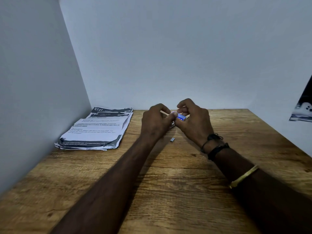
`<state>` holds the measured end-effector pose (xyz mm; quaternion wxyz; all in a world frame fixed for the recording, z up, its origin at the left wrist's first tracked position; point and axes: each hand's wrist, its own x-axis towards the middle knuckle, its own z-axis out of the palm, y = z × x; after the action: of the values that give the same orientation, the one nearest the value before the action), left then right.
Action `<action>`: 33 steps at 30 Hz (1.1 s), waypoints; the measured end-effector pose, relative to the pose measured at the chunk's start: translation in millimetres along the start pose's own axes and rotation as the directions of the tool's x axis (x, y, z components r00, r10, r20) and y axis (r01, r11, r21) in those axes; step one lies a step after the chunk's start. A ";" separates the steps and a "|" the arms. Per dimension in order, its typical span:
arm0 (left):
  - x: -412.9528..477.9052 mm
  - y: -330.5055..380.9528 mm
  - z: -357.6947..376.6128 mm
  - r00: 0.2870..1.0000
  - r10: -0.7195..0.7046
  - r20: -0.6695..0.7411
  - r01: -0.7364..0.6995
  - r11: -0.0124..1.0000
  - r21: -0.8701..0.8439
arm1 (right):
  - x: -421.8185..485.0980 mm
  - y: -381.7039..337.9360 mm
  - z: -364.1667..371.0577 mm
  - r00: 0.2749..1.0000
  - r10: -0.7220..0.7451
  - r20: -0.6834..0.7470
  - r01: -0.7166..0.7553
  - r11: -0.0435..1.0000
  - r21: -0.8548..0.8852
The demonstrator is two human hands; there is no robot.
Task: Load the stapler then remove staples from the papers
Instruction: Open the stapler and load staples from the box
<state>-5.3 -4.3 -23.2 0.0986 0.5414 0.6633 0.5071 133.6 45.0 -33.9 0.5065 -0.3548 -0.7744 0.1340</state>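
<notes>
While both hands [175,118] pinch a small blue box [181,117] between them, staples [172,139] lying just below and papers [94,129] well left, steady sliding should free a strip unbroken.

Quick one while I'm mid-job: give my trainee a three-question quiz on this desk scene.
1. True or false: the papers lie to the left of both hands.
2. Which item lies loose on the wooden table just nearer the camera than the hands? A) a pen B) a small strip of staples C) a coin
3. What do the left hand and right hand hold together between them?

Key: 1 true. 2 B. 3 a small blue and white box, likely the staple box; a metal part shows below it.
</notes>
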 end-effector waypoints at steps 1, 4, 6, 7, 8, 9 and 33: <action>-0.1 -0.3 0.0 0.997 -0.079 0.027 0.082 0.988 -0.133 | -0.1 -0.5 0.0 1.000 -0.005 -0.010 0.005 1.000 0.019; -3.0 0.1 -4.2 0.956 -0.255 0.144 0.293 0.805 -0.516 | -0.4 -1.2 -0.7 1.000 -0.025 0.002 0.025 0.997 0.070; -2.5 0.0 -7.8 0.943 -0.283 0.178 0.332 0.729 -0.598 | -0.1 -1.7 -1.5 0.999 -0.041 0.023 0.038 0.994 0.101; -1.7 0.2 -9.9 0.940 -0.286 0.185 0.338 0.709 -0.619 | 0.1 -1.8 -1.7 0.998 -0.047 0.032 0.043 0.993 0.114; -0.8 0.1 -11.8 0.938 -0.291 0.190 0.344 0.698 -0.628 | 0.0 -1.6 -1.8 0.998 -0.055 0.040 0.050 0.991 0.121; 0.2 0.1 -13.0 0.935 -0.295 0.195 0.350 0.696 -0.627 | 0.1 -1.6 -1.6 0.997 -0.064 0.044 0.058 0.990 0.127; 4.8 -3.0 -14.5 0.941 -0.282 0.187 0.337 0.736 -0.587 | -0.5 0.0 -3.1 0.996 -0.084 0.008 0.082 0.989 0.124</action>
<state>-18.9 -8.3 -16.8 0.3792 0.3834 0.5392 0.6469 136.4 44.1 -32.9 0.5275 -0.2893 -0.7820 0.1626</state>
